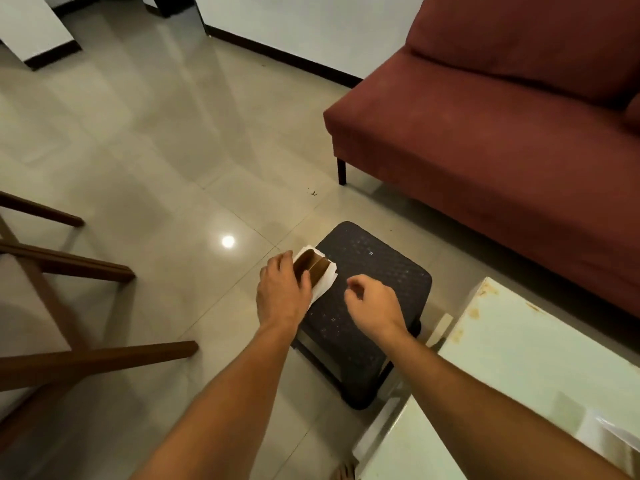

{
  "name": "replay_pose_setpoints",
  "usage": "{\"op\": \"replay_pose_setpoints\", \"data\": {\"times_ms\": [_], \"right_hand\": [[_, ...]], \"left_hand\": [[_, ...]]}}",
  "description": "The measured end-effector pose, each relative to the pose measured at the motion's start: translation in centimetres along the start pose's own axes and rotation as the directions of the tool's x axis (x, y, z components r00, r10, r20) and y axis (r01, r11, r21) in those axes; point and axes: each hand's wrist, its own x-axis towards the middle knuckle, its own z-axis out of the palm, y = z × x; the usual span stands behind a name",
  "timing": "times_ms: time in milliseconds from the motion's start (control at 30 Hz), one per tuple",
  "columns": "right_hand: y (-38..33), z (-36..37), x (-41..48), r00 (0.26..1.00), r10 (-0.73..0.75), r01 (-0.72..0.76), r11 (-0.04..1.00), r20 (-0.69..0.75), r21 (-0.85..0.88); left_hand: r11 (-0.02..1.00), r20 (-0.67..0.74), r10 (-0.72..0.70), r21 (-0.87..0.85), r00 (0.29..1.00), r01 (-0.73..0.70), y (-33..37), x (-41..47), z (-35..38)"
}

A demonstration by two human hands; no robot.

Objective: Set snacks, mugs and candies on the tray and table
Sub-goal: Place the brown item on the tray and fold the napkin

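So we're looking down at a black plastic stool [381, 271] on the tiled floor [138, 133], right in front of a dark red sofa [485, 133]. The left hand [282, 289] is wrapped around a brown holder [315, 265], thumb on the near side and fingers over the far edge. The holder sits at the stool's far left corner. There's white paper [325, 285] tucked under and around it, napkins as far as we can tell. The right hand [372, 303] hovers over the middle of the stool with its fingers loosely curled, and we can't see anything in it. A pale green counter [536, 358] with rusty spots is at lower right, and a wooden chair [52, 271] is off to the left.
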Motion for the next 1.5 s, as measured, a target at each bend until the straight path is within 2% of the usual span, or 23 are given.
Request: {"op": "replay_pose_setpoints", "data": {"times_ms": [167, 333, 567, 667, 833, 933, 1033, 1233, 1367, 1500], "right_hand": [[-2.6, 4.6, 3.5, 0.991, 0.133, -0.132, 0.986, -0.001, 0.100], [-4.2, 7.8, 5.7, 0.973, 0.226, -0.229, 0.969, 0.041, 0.094], [-5.4, 9.7, 6.4, 0.954, 0.299, -0.299, 0.953, 0.009, 0.039], [-6.2, 9.3, 6.3, 0.950, 0.307, -0.307, 0.952, -0.065, 0.013], [-6.4, 5.2, 3.8, 0.944, 0.291, -0.279, 0.956, -0.153, 0.094], [-4.5, 0.3, 1.4, 0.935, 0.281, -0.264, 0.959, -0.218, 0.105], [-0.1, -5.6, -2.0, 0.897, 0.303, -0.311, 0.950, -0.322, 0.027], [11.9, -16.2, -11.8, 0.817, 0.376, -0.441, 0.896, -0.437, -0.054], [18.8, -19.8, -19.1, 0.779, 0.423, -0.485, 0.874, -0.462, -0.019], [24.2, -20.0, -25.0, 0.753, 0.480, -0.525, 0.850, -0.451, 0.028]], "left_hand": [[0.999, 0.076, -0.031, -0.016, 0.997, 0.032, -1.8, 2.5, 1.8], [0.997, 0.175, -0.035, -0.057, 0.984, 0.046, -3.8, 3.8, 2.8], [0.997, 0.169, 0.066, -0.062, 0.983, -0.056, -5.2, 4.3, 2.9], [0.994, 0.105, 0.110, -0.034, 0.988, -0.107, -4.8, 3.9, 2.5], [0.981, -0.003, 0.189, -0.031, 0.982, -0.189, -1.8, 2.4, 1.2], [0.949, -0.014, 0.300, -0.094, 0.954, -0.300, 2.7, 0.7, 1.0], [0.908, 0.018, 0.383, -0.191, 0.923, -0.373, 9.3, -3.2, 2.2], [0.856, 0.155, 0.444, -0.365, 0.883, -0.366, 22.0, -15.8, 6.1], [0.800, 0.223, 0.516, -0.471, 0.827, -0.372, 26.4, -24.4, 8.7], [0.786, 0.318, 0.577, -0.468, 0.753, -0.404, 27.7, -30.8, 11.5]]}}
